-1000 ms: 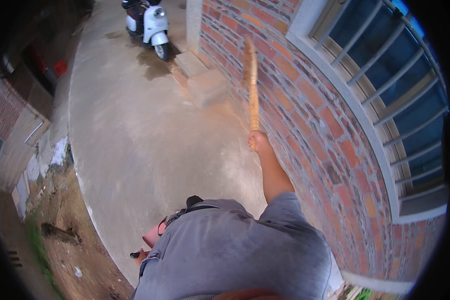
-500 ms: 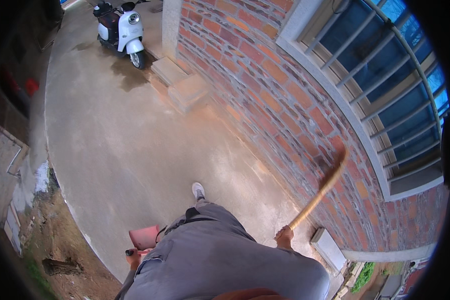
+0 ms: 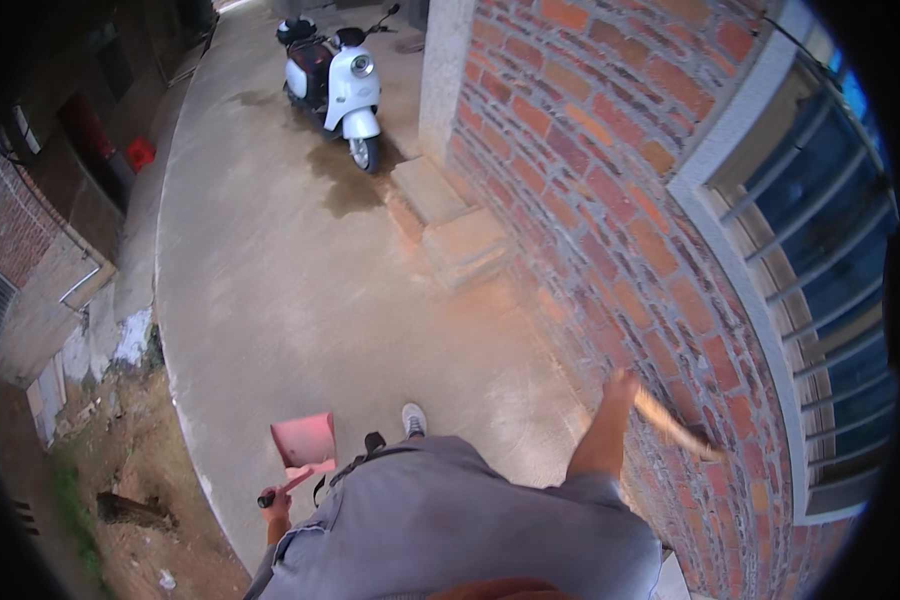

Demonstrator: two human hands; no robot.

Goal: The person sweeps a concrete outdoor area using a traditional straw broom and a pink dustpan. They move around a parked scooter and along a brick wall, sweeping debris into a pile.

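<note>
My left hand [image 3: 277, 509], low at the left beside my hip, grips the dark-tipped handle of a red dustpan [image 3: 305, 440]. The pan hangs out ahead of that hand, above the concrete. On the right, my right hand [image 3: 621, 386] is raised with the forearm stretched forward, closed around a straw-coloured broom [image 3: 670, 420]. The broom points right and down in front of the brick wall, blurred by motion. Whether its far end touches the bricks I cannot tell.
A brick wall [image 3: 610, 210] with a barred window [image 3: 830, 270] runs along my right. Concrete steps [image 3: 460, 240] jut from its foot ahead. A white scooter [image 3: 350, 95] stands beyond, near a wet patch [image 3: 342, 178]. The concrete path [image 3: 270, 300] drops to bare earth [image 3: 130, 460] at left.
My right hand has risen and moved forward, and the broom has swung from pointing up-right to down-right. The dustpan has shifted slightly forward. My view has turned, with the scooter appearing farther right.
</note>
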